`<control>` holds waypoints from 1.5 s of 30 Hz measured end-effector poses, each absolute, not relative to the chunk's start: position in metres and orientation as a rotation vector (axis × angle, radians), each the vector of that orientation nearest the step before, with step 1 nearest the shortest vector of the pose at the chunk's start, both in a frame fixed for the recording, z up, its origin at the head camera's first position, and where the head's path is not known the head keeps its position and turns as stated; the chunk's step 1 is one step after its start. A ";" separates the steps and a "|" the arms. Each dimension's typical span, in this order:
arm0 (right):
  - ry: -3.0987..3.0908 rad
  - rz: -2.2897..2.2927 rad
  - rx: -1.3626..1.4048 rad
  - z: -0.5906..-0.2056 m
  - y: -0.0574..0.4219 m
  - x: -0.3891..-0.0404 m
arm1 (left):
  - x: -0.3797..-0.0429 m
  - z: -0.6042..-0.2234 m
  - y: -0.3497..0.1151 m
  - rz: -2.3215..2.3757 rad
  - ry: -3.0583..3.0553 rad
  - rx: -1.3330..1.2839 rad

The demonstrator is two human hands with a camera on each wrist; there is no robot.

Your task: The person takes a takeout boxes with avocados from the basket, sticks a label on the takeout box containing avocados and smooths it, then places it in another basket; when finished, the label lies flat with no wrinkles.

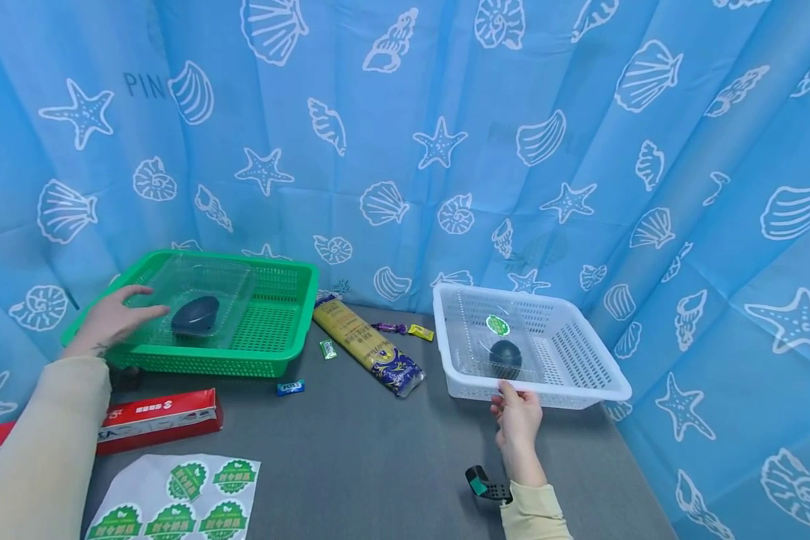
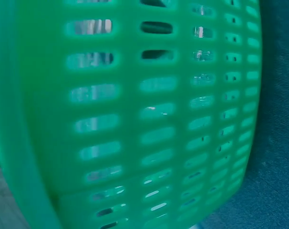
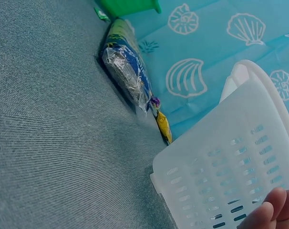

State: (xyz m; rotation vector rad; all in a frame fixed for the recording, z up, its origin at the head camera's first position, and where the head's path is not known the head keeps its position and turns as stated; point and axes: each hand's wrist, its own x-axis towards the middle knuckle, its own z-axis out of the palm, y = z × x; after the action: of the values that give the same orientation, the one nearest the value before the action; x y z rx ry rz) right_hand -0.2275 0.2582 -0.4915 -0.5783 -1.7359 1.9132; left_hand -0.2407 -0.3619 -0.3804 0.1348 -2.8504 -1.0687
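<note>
In the head view my left hand (image 1: 120, 316) reaches over the left side of the green basket (image 1: 297, 315), thumb and fingers apart. Beside its fingertips a clear plastic box (image 1: 232, 289) in that basket holds a dark oval thing (image 1: 196, 315), perhaps an avocado. My right hand (image 1: 518, 420) pinches the front rim of the white basket (image 1: 601, 394); its fingertips also show against the basket wall in the right wrist view. Inside lies another clear box (image 1: 469, 330), bearing a round green sticker (image 1: 497, 325) and holding a dark round thing (image 1: 505, 358).
Between the baskets lie a long yellow-and-purple packet (image 1: 367, 341) and several small wrapped sweets. At the front left are a red box (image 1: 158, 420) and a sheet of green stickers (image 1: 175, 499). A blue shell-patterned curtain (image 1: 391, 150) hangs behind the grey table (image 1: 378, 465).
</note>
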 end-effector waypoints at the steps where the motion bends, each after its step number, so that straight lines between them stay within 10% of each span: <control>1: -1.732 1.917 -0.576 -0.491 0.258 -0.227 | -0.241 -0.380 -0.363 -1.084 -2.851 0.118; 45: -1.734 1.854 -0.589 -0.508 0.266 -0.242 | -0.229 -0.320 -0.309 -1.492 -2.555 -0.323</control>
State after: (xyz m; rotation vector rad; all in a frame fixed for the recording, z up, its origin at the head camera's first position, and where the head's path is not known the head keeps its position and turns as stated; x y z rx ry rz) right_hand -0.2416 0.2661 -0.5079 -0.5893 -1.7338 1.8541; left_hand -0.2290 -0.3090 -0.3201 -0.3227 -2.5549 -1.4920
